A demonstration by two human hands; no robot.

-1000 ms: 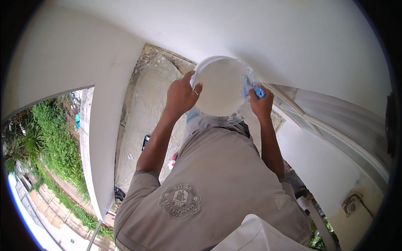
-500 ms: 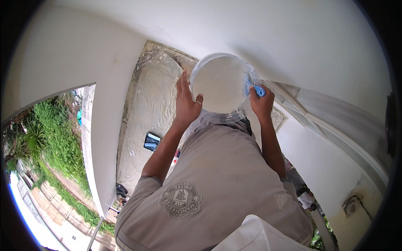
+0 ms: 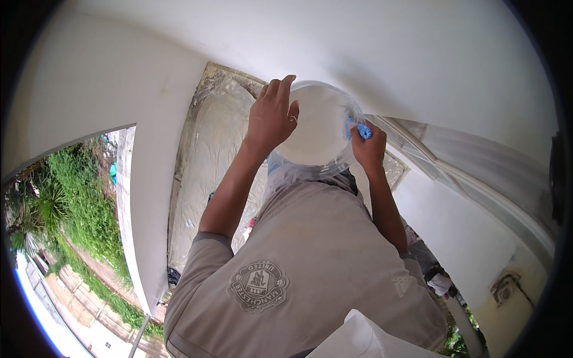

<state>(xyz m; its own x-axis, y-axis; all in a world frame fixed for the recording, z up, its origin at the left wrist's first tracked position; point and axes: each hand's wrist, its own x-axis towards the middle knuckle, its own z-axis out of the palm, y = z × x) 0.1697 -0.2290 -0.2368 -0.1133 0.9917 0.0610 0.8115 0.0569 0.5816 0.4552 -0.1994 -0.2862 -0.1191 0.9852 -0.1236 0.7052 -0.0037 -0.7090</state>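
A translucent plastic bucket (image 3: 316,122) with off-white, creamy contents is held out above my body. My left hand (image 3: 273,112) lies over its left rim, fingers loosely bent and apart, thumb along the inner edge; whether it touches the rim firmly is unclear. My right hand (image 3: 369,147), at the right rim, is closed on a speckled blue tool handle (image 3: 364,131), whose blue lower part shows at the inside wall of the bucket.
A wrinkled plastic sheet (image 3: 209,149) covers the floor below. White walls (image 3: 418,53) surround me, with a metal-framed glazed panel (image 3: 447,173) at right. An opening at left shows greenery (image 3: 71,197) and paving. A pipe fitting (image 3: 506,289) sits low at right.
My left hand drew back from the rim with fingers stretched, then moved up and over the upper left rim, fingers bending. My right hand stays on the blue tool, shifted slightly.
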